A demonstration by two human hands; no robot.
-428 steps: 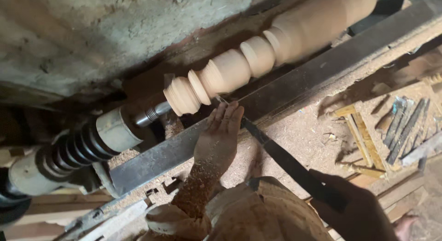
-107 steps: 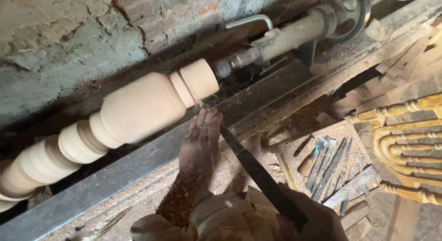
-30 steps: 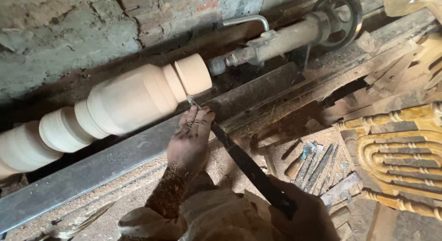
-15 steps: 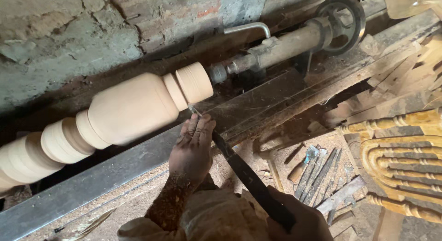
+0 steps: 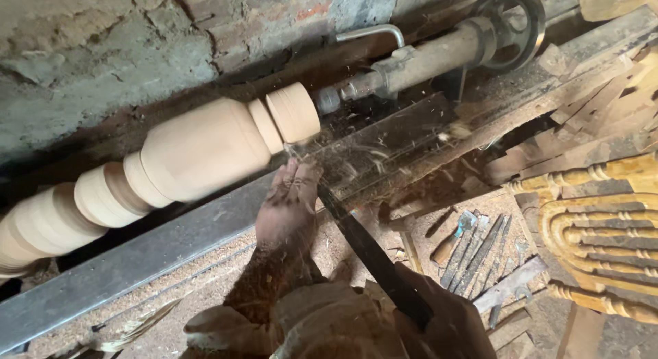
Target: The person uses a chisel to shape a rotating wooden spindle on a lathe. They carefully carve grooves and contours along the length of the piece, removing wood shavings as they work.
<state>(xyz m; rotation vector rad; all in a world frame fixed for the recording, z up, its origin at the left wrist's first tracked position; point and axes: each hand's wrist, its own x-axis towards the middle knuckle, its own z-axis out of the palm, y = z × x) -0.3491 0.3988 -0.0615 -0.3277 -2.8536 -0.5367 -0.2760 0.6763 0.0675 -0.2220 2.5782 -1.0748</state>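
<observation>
Rough brick wall (image 5: 123,51) behind lathe, left hand (image 5: 288,208) pressing chisel (image 5: 370,253) against turned wood (image 5: 205,150), right hand (image 5: 445,318) closed round handle, shavings flying.

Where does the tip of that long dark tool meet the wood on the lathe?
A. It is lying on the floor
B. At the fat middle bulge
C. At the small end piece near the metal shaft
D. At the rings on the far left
C: the long dark tool, steadied by the left hand, meets the small end piece, and chips fly from that spot.
</observation>
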